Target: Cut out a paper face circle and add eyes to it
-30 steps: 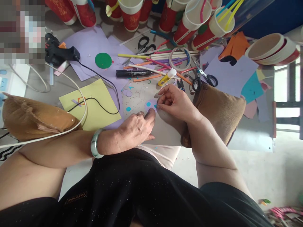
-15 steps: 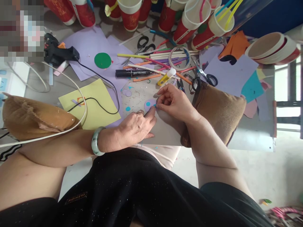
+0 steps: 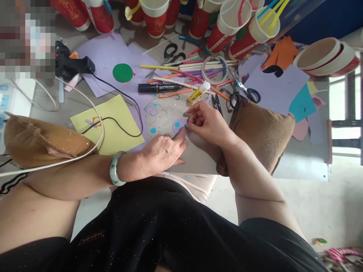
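A small purple paper disc [image 3: 179, 121] lies on the grey table, with a blue dot [image 3: 177, 124] on it. My left hand [image 3: 167, 151], wearing a jade bangle, rests at its lower edge with fingertips pressed down there. My right hand [image 3: 207, 122] pinches at the disc's right edge, where a bit of blue paper [image 3: 185, 126] shows at its thumb and fingertip. Another blue dot [image 3: 153, 130] and small purple discs [image 3: 152, 111] lie to the left. A yellow glue stick [image 3: 199, 92] is just above my right hand.
Brown cushions [image 3: 261, 132] [image 3: 48, 141] flank my forearms. Straws [image 3: 204, 68], scissors [image 3: 246, 90], a black marker [image 3: 159, 88] and tape [image 3: 214, 70] lie beyond. Red cups [image 3: 155, 22] stand at the back. A glue gun [image 3: 73, 64] and its cord are on the left.
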